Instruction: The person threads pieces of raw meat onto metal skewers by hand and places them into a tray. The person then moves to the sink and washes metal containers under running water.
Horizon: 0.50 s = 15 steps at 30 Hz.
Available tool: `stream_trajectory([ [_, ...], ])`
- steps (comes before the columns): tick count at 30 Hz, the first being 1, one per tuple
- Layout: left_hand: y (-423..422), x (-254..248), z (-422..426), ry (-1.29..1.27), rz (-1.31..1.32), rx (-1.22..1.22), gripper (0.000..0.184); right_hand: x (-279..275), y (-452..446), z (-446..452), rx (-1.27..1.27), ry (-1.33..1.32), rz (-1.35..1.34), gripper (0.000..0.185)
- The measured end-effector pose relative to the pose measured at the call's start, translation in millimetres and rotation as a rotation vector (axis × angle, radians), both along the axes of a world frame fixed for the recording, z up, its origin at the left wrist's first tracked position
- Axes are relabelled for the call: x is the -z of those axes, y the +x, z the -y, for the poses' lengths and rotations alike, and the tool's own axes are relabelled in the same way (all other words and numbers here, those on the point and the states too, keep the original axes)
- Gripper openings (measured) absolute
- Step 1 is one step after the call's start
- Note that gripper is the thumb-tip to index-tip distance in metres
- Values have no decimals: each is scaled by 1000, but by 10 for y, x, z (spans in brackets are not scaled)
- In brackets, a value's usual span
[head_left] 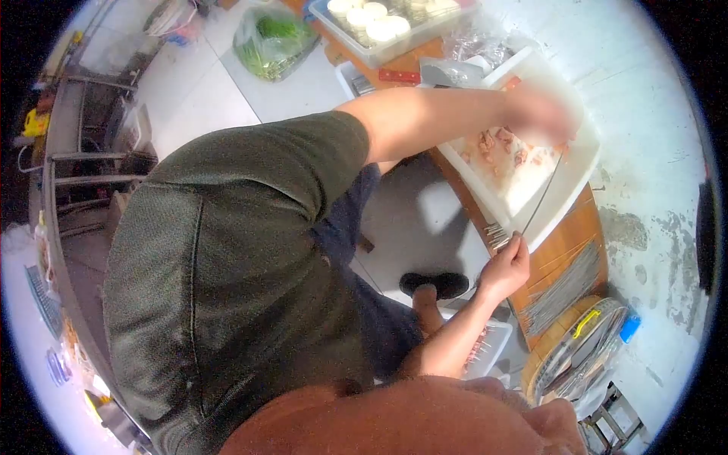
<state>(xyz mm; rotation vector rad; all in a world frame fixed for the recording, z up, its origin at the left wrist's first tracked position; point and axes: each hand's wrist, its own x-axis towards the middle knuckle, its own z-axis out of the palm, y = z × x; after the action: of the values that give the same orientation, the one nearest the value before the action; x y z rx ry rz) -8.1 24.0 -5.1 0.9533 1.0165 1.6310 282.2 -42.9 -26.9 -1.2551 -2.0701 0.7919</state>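
Note:
My left hand [542,114] is over the far part of a white tray [584,152]. It is blurred, so its fingers cannot be made out. Pieces of raw meat [497,144] lie on a white surface inside the tray, beside that hand. With its fingers pinched, my right hand [509,267] grips the near end of a thin metal skewer [546,199]. The skewer slants up along the tray towards my left hand, where its far end is hidden. More skewer ends [497,235] stick out close to my right hand, by the tray's lower corner.
Loose metal skewers [563,287] lie on the wooden table [580,227], beside a round wooden-rimmed container [542,371]. A red-handled knife [400,76], a tub of white round items [371,54] and a bag of greens [273,45] are farther up. Below stands a white tray with skewers [497,343].

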Motion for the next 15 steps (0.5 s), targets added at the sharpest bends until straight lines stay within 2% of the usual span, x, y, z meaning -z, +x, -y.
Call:
stream_trajectory([
  [3, -31, -16, 45, 40, -193, 51, 21, -10, -12, 2, -7, 16, 4, 30],
  [6, 10, -131, 158, -8, -167, 46, 22, -24, -15, 10, -10, 2, -1, 30],
  [10, -52, -7, 72, -3, -212, -9, 23, -43, -38, 35, -4, -31, 22, 30],
  [15, -71, -58, 118, -27, -69, -57, 21, -115, -72, 110, -20, -123, -32, 31],
])
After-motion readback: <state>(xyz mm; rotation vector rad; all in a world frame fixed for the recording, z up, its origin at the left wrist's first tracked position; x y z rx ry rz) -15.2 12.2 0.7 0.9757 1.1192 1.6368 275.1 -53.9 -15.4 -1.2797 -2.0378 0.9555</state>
